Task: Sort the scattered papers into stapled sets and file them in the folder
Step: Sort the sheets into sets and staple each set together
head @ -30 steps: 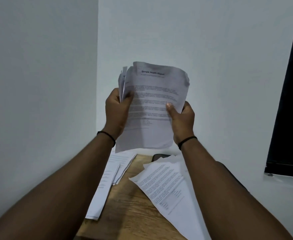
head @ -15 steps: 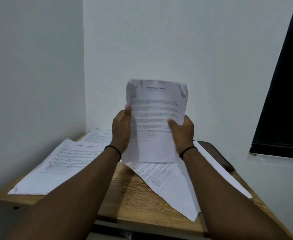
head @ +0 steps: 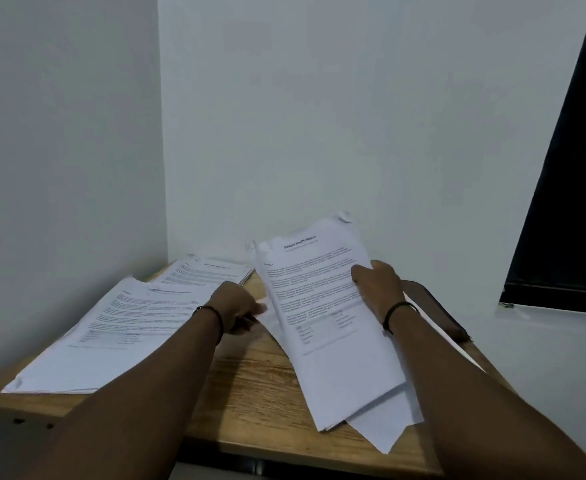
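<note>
My right hand grips the right edge of a set of printed papers headed "Sample Health Report". The set lies tilted, its lower end on other loose sheets on the right half of the wooden table. My left hand is off the set, low over the table, with its fingertips at the left edge of the sheets underneath. A dark flat folder-like thing lies at the table's right side, partly hidden by my right arm and the papers.
One pile of printed sheets lies on the table's left front, overhanging the edge. Another pile sits in the back corner. White walls close in on the left and behind. A dark window is on the right.
The set was held upright in both hands and has come down onto the right-hand sheets. My left hand has let go of it. The camera has tilted down.
</note>
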